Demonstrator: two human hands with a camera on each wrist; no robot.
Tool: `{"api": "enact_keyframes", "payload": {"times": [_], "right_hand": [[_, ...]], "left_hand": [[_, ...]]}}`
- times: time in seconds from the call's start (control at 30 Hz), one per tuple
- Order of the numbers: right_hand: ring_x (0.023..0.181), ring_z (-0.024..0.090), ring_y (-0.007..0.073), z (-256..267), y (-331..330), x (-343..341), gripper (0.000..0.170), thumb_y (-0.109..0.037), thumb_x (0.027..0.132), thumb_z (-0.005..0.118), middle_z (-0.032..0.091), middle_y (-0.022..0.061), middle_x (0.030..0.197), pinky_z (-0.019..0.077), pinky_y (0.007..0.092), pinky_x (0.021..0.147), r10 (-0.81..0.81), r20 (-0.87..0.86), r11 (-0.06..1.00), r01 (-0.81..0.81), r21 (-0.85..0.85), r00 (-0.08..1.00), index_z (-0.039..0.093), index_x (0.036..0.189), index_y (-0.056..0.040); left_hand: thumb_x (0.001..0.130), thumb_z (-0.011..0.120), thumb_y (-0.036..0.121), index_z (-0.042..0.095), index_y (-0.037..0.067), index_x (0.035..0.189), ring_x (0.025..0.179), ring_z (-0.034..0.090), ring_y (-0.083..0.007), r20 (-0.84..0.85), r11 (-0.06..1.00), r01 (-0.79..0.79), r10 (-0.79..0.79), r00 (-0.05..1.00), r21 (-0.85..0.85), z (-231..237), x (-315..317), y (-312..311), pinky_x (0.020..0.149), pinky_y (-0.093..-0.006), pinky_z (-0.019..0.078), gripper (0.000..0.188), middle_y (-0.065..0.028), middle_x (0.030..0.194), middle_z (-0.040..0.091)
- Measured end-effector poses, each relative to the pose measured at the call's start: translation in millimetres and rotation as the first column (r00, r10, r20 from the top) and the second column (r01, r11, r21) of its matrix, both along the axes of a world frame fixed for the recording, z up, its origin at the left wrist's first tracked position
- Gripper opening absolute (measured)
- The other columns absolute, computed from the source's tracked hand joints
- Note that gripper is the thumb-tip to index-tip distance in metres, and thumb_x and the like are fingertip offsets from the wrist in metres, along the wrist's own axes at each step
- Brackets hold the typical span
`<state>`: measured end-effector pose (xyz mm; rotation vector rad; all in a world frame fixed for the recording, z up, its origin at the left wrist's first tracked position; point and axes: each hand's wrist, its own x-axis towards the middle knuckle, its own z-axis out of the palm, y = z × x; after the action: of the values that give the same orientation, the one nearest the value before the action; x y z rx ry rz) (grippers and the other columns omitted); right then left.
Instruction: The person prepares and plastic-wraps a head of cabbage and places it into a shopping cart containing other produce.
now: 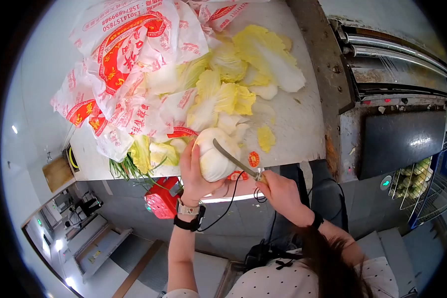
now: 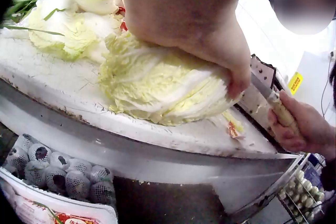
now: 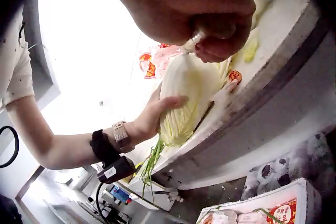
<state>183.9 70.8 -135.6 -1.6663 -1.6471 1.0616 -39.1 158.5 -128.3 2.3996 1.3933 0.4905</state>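
The Chinese cabbage (image 1: 215,155) sits near the front edge of the worktop (image 1: 303,134), between the person's 2 hands, with loose leaves (image 1: 270,59) beyond it. It looks fairly heavy for its size and firm at the pale butt, where the thick ribs meet; the crinkled leaf end should be softer and easier to bruise or tear. The smooth, possibly damp ribs are likely to slide under light fingers, so a broad hold around the middle suits it best, clear of the blade. The left hand (image 1: 194,178) has a hold of that kind, thumb on 1 side and fingers bent around the other. The right hand (image 1: 283,197) is wrapped round the handle of the knife (image 1: 236,162), whose blade lies across the butt side; whether it has bitten in, I cannot tell.

The cabbage's long axis runs roughly along the worktop's front edge: leaf end toward the person's left, butt toward the knife and the right hand. The head view foreshortens it, so the butt seems tipped upward, though by how much is unclear.
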Motion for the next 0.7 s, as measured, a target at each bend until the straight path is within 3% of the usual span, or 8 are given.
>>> {"api": "enact_keyframes", "payload": {"times": [0.27,0.47,0.57,0.7], "right_hand": [[0.046,0.054,0.0206,-1.9,9.2,-12.9,0.029,-0.031,0.083,0.057,0.053,0.0070,0.061,0.0426,0.0307,0.039,-0.018,0.146,1.000,0.015,0.022,0.989,0.046,0.075,-0.0060],[0.045,0.055,0.0193,-12.0,20.0,-19.3,0.030,-0.032,0.083,0.057,0.052,0.0065,0.055,0.0431,0.0289,0.039,-0.057,0.206,0.997,0.047,0.055,0.977,0.045,0.073,-0.0070],[0.046,0.055,0.0197,-2.8,12.4,-16.9,0.030,-0.032,0.083,0.058,0.052,0.0068,0.055,0.0432,0.0289,0.040,-0.055,0.239,0.998,0.059,-0.008,0.969,0.045,0.074,-0.0066],[0.049,0.056,0.0280,-1.7,12.7,-21.7,0.025,-0.027,0.085,0.056,0.054,0.0122,0.057,0.0435,0.0360,0.043,-0.064,0.139,0.994,0.076,-0.084,0.988,0.047,0.081,-0.0031]], "left_hand": [[0.045,0.079,0.022,0.031,0.002,0.130,0.111,0.042,-0.0406,0.001,1.000,-0.021,0.021,1.000,-0.018,-3.3,-0.6,-2.8,0.090,-0.0470,0.0375,0.100,-0.0250,0.126,0.039],[0.046,0.080,0.022,0.030,0.002,0.130,0.112,0.042,-0.0406,-0.013,0.999,-0.039,0.038,0.999,-0.029,-2.6,1.3,-2.4,0.090,-0.0469,0.0376,0.099,-0.0248,0.126,0.039],[0.046,0.080,0.023,0.030,0.002,0.130,0.112,0.042,-0.0404,-0.027,0.999,-0.030,0.029,0.999,-0.039,-0.1,1.2,-2.8,0.091,-0.0468,0.0377,0.099,-0.0247,0.125,0.039],[0.046,0.080,0.023,0.030,0.002,0.130,0.112,0.041,-0.0405,-0.030,0.999,-0.037,0.036,0.999,-0.035,-2.0,0.9,-3.6,0.091,-0.0468,0.0374,0.100,-0.0246,0.126,0.038]]}}
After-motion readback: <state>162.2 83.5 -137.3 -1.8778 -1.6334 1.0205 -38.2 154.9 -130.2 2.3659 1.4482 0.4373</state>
